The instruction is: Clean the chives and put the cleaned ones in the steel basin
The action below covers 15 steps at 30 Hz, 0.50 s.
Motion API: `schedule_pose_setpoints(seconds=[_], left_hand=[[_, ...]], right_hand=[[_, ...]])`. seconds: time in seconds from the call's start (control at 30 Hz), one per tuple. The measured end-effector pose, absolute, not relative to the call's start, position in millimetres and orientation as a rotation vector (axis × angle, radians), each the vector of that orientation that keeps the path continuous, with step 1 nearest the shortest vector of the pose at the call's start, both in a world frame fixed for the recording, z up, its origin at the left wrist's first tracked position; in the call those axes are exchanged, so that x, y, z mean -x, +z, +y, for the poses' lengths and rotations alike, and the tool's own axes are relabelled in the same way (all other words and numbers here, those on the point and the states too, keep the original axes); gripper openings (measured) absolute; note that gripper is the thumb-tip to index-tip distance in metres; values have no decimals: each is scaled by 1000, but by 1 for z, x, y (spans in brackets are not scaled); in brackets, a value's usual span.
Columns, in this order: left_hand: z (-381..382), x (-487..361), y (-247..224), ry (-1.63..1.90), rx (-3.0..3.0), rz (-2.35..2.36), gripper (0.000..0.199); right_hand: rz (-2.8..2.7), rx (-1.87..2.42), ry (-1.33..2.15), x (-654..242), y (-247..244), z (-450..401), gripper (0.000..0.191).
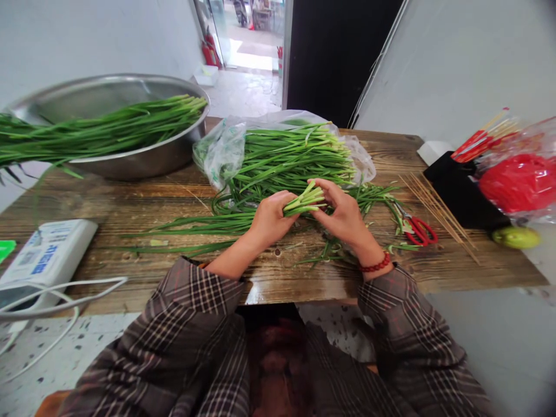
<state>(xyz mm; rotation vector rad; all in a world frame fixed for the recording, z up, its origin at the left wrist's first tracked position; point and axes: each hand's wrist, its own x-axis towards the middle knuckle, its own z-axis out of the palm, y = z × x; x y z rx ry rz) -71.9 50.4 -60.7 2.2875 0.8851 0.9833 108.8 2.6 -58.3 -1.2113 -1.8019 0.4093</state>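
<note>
My left hand (pixel 271 219) is closed around a small bunch of garlic chives (pixel 304 201), whose pale stem ends point right and whose green leaves trail left over the table. At those stem ends, my right hand (pixel 341 215) curls its thumb and fingers against the tips; whether it pinches a single stem is hard to make out. Just behind both hands a larger pile of chives (pixel 291 153) lies on a clear plastic bag (pixel 223 153). Loose trimmings (pixel 330 252) are scattered under and beside my right hand.
A steel basin (pixel 143 165) with more chives stands at the back left. Red-handled scissors (pixel 420 231) and bamboo skewers (pixel 441 211) lie on the right, near a black holder (pixel 464 197). A white box-shaped device (pixel 47 260) with a cable (pixel 99 282) occupies the left.
</note>
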Motion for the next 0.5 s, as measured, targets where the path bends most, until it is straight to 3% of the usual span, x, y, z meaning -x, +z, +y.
schedule_pose_setpoints(seconds=[0.17, 0.37, 0.5], left_hand=[[52, 73, -62, 1024, -2300, 938, 17], [55, 75, -63, 1071, -2321, 1001, 20], [56, 76, -63, 1082, -2336, 997, 16]], right_hand=[[-1872, 1262, 212, -116, -57, 3, 47], [-1647, 1427, -15, -128, -54, 5, 18], [-1621, 1352, 39, -125, -47, 2, 21]])
